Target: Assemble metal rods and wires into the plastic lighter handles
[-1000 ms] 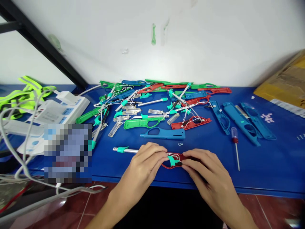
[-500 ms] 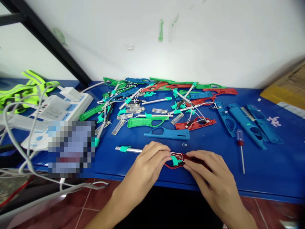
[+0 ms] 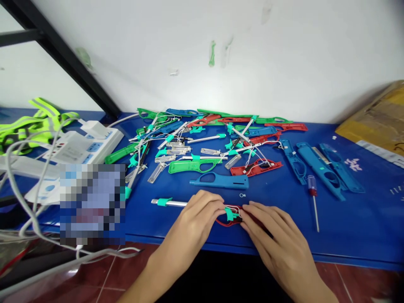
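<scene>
Near the table's front edge lies a red lighter shell half, partly hidden under my hands. A teal trigger and thin white wires sit in it. My left hand is closed over its left end, where a metal lighter tube with a teal collar sticks out leftward. On the right end, my right hand grips the shell with fingertips close to the wires. Just beyond the hands are a small pale ring-ended part and a blue lighter shell.
Behind lie several green, red and blue shells, tubes and clear fuel tanks. A screwdriver and blue shells are at right, a taped carton beyond. A power strip with cables and a blurred-out patch are at left.
The camera view has shifted slightly, so the whole scene sits a little lower. Both hands stay on the red shell with nearly the same hold.
</scene>
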Action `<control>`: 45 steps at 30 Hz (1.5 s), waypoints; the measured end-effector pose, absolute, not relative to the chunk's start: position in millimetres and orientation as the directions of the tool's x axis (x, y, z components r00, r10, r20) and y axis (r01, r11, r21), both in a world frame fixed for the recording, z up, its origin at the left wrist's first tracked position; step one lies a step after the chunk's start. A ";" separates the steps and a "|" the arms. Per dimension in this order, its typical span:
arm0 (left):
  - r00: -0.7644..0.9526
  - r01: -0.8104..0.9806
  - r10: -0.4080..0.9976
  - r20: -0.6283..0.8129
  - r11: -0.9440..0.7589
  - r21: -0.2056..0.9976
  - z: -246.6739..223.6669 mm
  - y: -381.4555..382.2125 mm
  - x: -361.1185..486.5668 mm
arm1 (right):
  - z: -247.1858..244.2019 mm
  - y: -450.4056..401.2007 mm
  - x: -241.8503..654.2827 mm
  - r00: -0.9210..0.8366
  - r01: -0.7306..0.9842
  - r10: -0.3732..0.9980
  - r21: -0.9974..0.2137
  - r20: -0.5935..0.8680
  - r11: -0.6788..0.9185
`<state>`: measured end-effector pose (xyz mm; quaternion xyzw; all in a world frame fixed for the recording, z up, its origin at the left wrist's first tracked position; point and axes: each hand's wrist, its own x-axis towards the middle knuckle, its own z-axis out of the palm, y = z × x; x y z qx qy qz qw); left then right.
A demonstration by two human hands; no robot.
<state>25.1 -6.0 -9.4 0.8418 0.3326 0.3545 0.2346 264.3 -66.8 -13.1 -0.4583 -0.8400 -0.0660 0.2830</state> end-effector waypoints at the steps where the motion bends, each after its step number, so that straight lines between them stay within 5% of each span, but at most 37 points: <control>1: 0.525 0.388 0.727 0.444 -0.668 0.635 -9.0 -5.7 25.1 | -12.6 -67.0 264.9 -0.437 0.809 0.734 -0.129 0.520 0.574; 21: 0.591 0.464 0.734 0.334 -0.648 0.604 -3.6 -11.1 20.6 | -24.4 -74.3 269.0 -0.399 0.800 0.744 -0.194 0.536 0.568; 27: 0.555 0.516 0.711 0.431 -0.701 0.492 -1.4 -7.7 23.0 | -24.9 -73.5 269.9 -0.389 0.798 0.746 -0.206 0.540 0.566; 33: 0.572 0.444 0.739 0.356 -0.644 0.623 -0.6 -4.9 14.9 | -25.6 -73.7 272.2 -0.392 0.796 0.750 -0.213 0.532 0.567; 45: 0.544 0.526 0.762 0.350 -0.635 0.565 5.6 -0.7 8.3 | -20.5 -72.0 270.7 -0.378 0.803 0.752 -0.213 0.540 0.556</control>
